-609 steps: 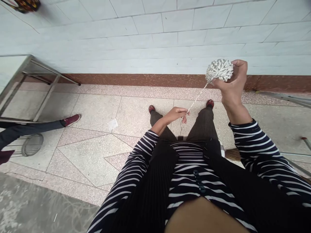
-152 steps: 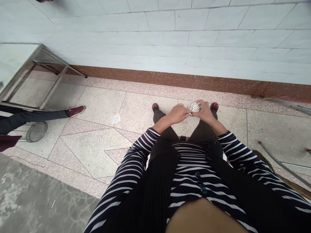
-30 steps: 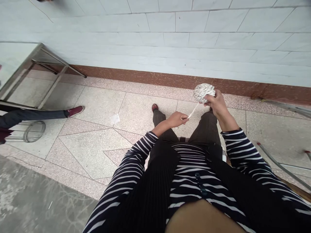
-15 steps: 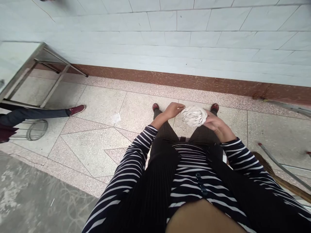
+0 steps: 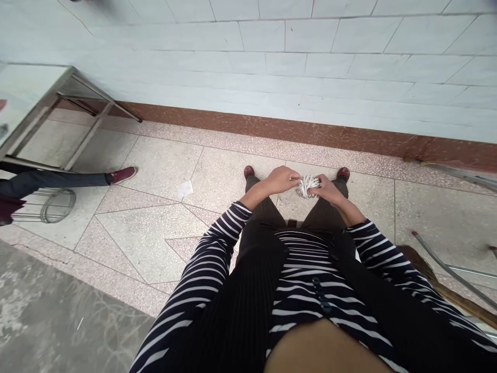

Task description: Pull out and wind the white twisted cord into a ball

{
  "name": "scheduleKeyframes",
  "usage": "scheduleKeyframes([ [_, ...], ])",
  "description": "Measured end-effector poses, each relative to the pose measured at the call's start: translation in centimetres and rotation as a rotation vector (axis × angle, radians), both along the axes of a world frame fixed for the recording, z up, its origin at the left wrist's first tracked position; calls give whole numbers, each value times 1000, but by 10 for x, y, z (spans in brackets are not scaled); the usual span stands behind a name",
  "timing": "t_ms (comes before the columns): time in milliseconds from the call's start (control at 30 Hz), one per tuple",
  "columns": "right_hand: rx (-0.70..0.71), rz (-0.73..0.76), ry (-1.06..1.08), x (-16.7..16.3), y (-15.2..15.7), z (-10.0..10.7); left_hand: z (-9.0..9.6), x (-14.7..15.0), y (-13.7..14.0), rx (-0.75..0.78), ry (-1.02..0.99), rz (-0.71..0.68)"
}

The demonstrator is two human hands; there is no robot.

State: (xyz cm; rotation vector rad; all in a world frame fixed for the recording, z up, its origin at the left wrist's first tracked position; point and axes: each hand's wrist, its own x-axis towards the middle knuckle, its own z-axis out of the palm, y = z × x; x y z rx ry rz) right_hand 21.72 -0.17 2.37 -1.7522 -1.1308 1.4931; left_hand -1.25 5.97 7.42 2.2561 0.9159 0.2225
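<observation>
Terrazzo floor (image 5: 163, 171) below; both hands clasp string ball (image 5: 308, 185).

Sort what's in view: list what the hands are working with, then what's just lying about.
In hand:
ball of white cord, gripped by the right hand
left hand, touching the ball's side

Lying about:
scrap of paper on the floor
wire basket
metal table
broom

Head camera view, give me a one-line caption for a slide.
Both hands, left and right, hold a white yarn ball above the knees, over a tiled floor.
</observation>
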Motion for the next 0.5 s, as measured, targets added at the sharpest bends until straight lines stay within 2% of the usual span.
scheduleKeyframes([
  [133, -121, 195, 260, -2, -17, 14, -4, 2, 13, 94, -12, -61],
  [233, -118, 222, 505, 2, -21, 29, -14, 4, 15, 33, -101, 2],
  [300, -50, 167, 620, 6, -20, 40, -24, 4, 12, -63, -160, 82],
  [367, 68, 70, 625, 10, -15, 51, -33, 5, 5, -156, -166, 150],
  [433, 188, -41, 547, 16, -4, 60, -38, 5, -7, -244, -131, 146],
  [500, 252, -155, 390, 23, 9, 62, -35, 5, -20, -318, -107, 76],
])
